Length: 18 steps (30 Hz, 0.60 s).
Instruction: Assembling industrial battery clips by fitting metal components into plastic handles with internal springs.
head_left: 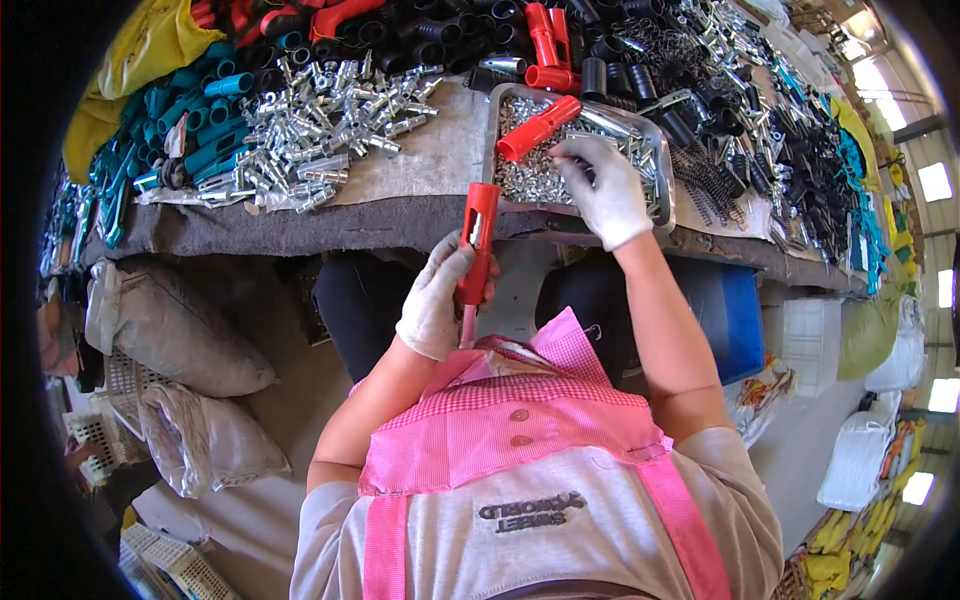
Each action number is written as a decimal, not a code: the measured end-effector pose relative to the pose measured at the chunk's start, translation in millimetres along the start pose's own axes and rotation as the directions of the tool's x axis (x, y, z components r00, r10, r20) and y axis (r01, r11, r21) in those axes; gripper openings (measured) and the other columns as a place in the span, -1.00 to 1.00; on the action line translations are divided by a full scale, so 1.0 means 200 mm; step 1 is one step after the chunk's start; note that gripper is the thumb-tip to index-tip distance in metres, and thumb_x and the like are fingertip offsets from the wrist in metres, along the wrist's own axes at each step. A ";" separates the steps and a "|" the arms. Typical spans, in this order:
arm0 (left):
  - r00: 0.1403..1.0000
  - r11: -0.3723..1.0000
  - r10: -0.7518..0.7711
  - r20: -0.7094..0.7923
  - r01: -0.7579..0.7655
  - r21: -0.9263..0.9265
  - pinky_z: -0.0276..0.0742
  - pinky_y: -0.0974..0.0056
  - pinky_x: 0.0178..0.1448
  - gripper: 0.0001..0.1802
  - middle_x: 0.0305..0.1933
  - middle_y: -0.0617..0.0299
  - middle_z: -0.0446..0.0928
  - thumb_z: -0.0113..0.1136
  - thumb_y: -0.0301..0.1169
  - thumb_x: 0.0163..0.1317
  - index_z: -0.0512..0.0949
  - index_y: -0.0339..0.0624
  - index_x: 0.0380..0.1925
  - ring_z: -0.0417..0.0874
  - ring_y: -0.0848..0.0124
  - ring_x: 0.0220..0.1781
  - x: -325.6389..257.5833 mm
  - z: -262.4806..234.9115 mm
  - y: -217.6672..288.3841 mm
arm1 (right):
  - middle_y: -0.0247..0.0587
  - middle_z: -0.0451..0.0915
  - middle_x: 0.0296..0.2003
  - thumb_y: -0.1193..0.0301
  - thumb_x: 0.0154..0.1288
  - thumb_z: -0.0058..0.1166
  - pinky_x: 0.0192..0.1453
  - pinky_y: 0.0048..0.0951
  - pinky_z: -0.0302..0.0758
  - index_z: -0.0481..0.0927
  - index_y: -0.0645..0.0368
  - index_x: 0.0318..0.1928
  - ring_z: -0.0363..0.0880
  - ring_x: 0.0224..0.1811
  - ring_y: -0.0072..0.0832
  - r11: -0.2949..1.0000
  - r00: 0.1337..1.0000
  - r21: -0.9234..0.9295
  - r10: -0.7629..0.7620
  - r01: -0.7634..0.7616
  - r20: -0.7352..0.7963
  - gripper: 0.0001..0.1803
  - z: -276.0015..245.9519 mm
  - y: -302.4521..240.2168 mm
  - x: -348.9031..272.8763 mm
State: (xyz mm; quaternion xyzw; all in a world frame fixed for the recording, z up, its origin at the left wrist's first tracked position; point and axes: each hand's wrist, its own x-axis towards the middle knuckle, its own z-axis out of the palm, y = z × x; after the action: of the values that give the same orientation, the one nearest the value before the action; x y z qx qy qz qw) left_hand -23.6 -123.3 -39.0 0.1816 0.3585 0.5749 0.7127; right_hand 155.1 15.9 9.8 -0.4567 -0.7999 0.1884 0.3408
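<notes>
My left hand (pixel 432 300), in a white glove, is wrapped round a red plastic tube (pixel 482 212) with a long slot in its side. It stands upright just in front of the table edge, and something pale shows inside the slot. Above a metal tray (pixel 491 160) is my gloved right hand (pixel 612 192), thumb and fingertips drawn together; whatever they pinch is too small to make out. Heaped small metal parts (pixel 528 182) fill the tray. Another slotted red tube (pixel 538 128) lies across them, beside my right fingertips.
Metal fittings (pixel 310 125) and teal tubes (pixel 215 130) are piled on the table's left. Black tubes (pixel 675 125) and coil springs (pixel 700 175) cover its right. Below stand a blue bin (pixel 735 320) and white sacks (pixel 180 325). The cloth-covered table edge (pixel 300 228) runs before me.
</notes>
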 end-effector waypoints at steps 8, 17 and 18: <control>0.973 0.936 -0.188 0.133 0.219 -0.275 0.18 0.43 -0.52 -0.63 -0.40 0.27 0.34 -0.22 -0.06 0.41 0.29 -0.09 -0.04 0.30 0.52 -0.55 0.04 0.01 0.06 | -0.13 0.59 -0.31 0.33 0.07 0.21 -0.15 -0.34 0.50 0.65 0.15 -0.29 0.59 -0.29 -0.27 0.979 0.970 -0.138 -0.116 0.147 0.214 -0.79 0.12 0.11 0.08; 0.984 0.926 -0.134 0.117 0.167 -0.340 0.37 0.38 -0.43 -0.64 -0.36 0.19 0.41 -0.21 -0.08 0.42 0.31 -0.10 -0.03 0.40 0.45 -0.49 0.08 0.07 0.07 | -0.23 0.61 -0.33 0.49 0.16 0.16 -0.14 -0.53 0.46 0.66 0.21 -0.25 0.58 -0.27 -0.52 0.942 0.991 0.332 -0.082 0.042 0.106 -0.87 0.04 -0.04 -0.04; 0.988 0.933 -0.135 0.077 0.153 -0.326 0.41 0.36 -0.41 -0.65 -0.34 0.19 0.43 -0.21 -0.09 0.42 0.31 -0.09 -0.02 0.43 0.43 -0.47 0.07 0.07 0.07 | -0.24 0.61 -0.32 0.54 0.17 0.14 -0.12 -0.52 0.47 0.67 0.18 -0.22 0.58 -0.27 -0.51 0.921 0.980 0.379 -0.149 0.090 0.128 -0.85 0.04 -0.06 -0.07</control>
State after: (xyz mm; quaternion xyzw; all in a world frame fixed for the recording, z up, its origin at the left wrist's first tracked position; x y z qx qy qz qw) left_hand -20.7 -103.2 -24.8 0.0479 0.2504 0.5680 0.7825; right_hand 146.9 -3.0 5.5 -0.3181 -0.8002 0.3500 0.3689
